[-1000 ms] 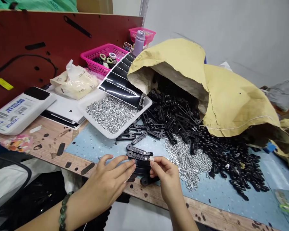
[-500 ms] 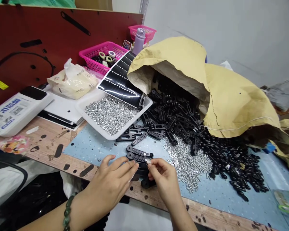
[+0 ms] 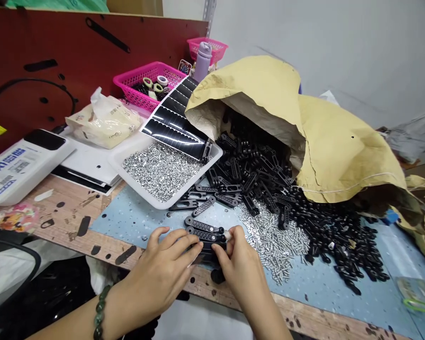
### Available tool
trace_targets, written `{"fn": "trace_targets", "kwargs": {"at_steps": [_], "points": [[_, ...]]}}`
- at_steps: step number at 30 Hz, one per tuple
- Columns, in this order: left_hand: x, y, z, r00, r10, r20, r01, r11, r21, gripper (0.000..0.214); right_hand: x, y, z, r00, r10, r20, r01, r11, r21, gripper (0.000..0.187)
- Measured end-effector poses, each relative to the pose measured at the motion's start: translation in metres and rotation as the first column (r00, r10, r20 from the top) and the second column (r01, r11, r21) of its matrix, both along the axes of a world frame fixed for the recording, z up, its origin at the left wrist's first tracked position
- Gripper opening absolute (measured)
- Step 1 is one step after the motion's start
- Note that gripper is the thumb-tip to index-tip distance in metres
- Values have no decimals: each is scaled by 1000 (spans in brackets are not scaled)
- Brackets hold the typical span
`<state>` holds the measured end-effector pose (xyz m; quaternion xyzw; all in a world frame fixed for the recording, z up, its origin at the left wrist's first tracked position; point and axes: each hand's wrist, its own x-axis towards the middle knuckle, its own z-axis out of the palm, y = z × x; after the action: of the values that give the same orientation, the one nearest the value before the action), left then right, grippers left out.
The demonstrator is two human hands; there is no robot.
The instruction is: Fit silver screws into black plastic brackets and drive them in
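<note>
My left hand (image 3: 161,264), with a green bead bracelet at the wrist, bends its fingers over the left end of a dark plastic arm (image 3: 208,257) at the table's front edge; its thumb is hidden. At the right end of that arm, my right hand (image 3: 242,257) is closed, thumb and fingers pressed on it. Something small and whitish shows by the right index finger, too covered to name. Just beyond my fingers, black plastic arms (image 3: 201,227) with silver screw heads lie side by side. To the right spreads a pile of silver screws (image 3: 281,245).
A white tray (image 3: 157,205) of small metal pieces stands behind my left hand. Loose black parts (image 3: 250,179) spill from yellow paper sacks (image 3: 262,75). A white device (image 3: 17,163), tissue pack (image 3: 104,120), pink basket (image 3: 136,94) and lilac bottle (image 3: 202,61) stand left and back.
My right thumb has moved down and left onto the dark arm, and the right fingers have shifted up and right a little. The left hand stays almost where it was.
</note>
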<state>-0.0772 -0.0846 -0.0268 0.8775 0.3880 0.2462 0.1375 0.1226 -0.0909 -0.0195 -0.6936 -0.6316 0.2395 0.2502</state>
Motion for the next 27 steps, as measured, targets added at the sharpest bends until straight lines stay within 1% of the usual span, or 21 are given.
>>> {"fn": "trace_targets", "kwargs": {"at_steps": [1,2,3,5,6,7,8,9,10,11,13,15,18,20,24,25,27], "points": [[-2,1,4,1000,-12,-11,11,999,-43,35,-1,-1,3,999,27,17,-27,998,51,18],[-4,1,8,999,-27,-23,25,996,-90,38,-4,-3,7,997,74,2,-74,992,97,21],[-6,2,11,998,-47,-31,43,990,-137,40,-7,-4,10,989,146,-37,-140,981,135,25],[-8,3,14,997,-81,-15,76,974,-212,43,-15,-8,17,941,313,-129,-289,942,173,28],[-9,4,14,998,-69,11,69,970,-233,43,-19,-9,20,914,370,-163,-342,923,176,26],[-10,4,13,998,-39,42,48,967,-250,43,-21,-10,22,898,395,-191,-365,914,177,24],[-11,4,11,997,12,76,8,966,-258,44,-22,-10,23,897,384,-220,-351,920,175,20],[-12,5,8,992,70,105,-41,966,-257,44,-22,-9,22,903,340,-261,-305,938,166,16],[-14,5,5,986,115,121,-83,966,-245,45,-20,-7,21,909,275,-314,-240,960,144,13],[-16,5,2,985,132,114,-104,970,-221,44,-18,-5,18,907,198,-372,-169,980,108,12],[-20,5,-4,994,98,38,-91,986,-140,43,-14,1,11,878,55,-475,-55,998,14,14],[-22,5,-9,997,52,-60,-55,997,-54,41,-13,8,3,844,-29,-536,-4,998,-60,17],[-21,5,-10,992,34,-124,-32,999,17,41,-17,15,-5,831,-80,-550,35,995,-92,18],[-19,5,-8,994,48,-101,-46,999,25,39,-19,16,-6,829,-94,-552,50,994,-94,18],[-16,5,-6,997,58,-52,-58,998,1,38,-20,16,-6,776,-126,-617,58,990,-129,18],[-16,5,-6,997,64,-42,-65,998,-3,38,-20,16,-6,775,-126,-619,56,990,-131,18],[-16,6,-7,997,58,-46,-58,998,-11,38,-20,16,-7,810,-104,-577,47,993,-112,18]]}}
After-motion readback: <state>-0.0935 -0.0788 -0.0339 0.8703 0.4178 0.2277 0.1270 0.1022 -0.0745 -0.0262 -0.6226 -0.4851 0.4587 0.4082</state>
